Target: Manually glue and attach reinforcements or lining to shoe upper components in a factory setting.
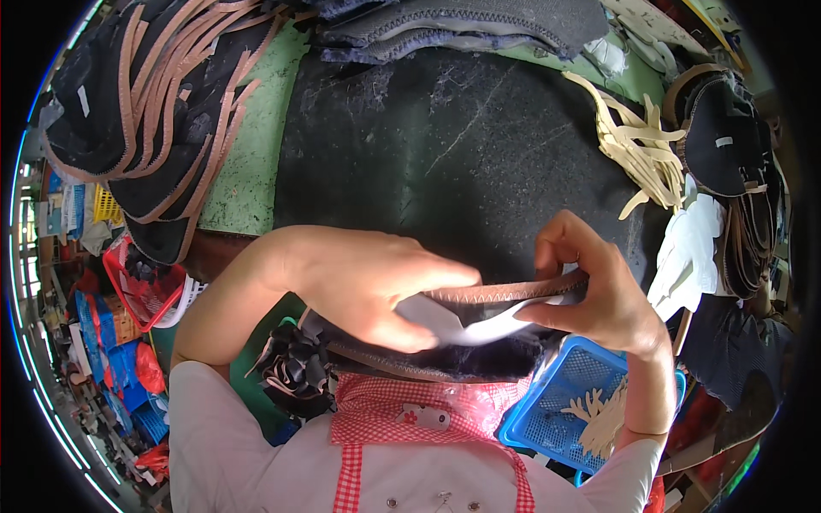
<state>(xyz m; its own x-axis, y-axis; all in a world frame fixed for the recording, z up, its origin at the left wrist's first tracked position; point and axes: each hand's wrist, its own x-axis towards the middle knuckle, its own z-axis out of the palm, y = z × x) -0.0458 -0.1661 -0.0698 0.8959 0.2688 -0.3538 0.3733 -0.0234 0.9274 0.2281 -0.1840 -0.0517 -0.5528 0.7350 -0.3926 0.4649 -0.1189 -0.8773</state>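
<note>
Below the frame's centre, the left hand (363, 286) and right hand (607, 295), partly curled, are pinching a zigzag-stitched, brown-edged piece (505, 293), probably light and pliable, best taken by its edges.

Bright centre, warped dark rim, far left perhaps soft.

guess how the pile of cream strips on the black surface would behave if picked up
The cream strips look thin and narrow, so probably light. Their loose bends suggest floppiness. Crossing each other, some may snag or slip free.
</note>
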